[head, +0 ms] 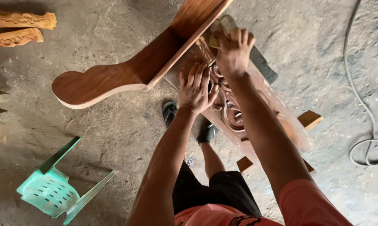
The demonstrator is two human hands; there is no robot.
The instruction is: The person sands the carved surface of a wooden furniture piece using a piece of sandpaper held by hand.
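under the right hand [234, 50] fingers, sandpaper [222, 30] against carved wood [231, 109]

Both arms extended forward. Left hand [196, 88] flat, fingers spread, just below right hand [234, 50]. Right hand curled, knuckles up, pressing down.
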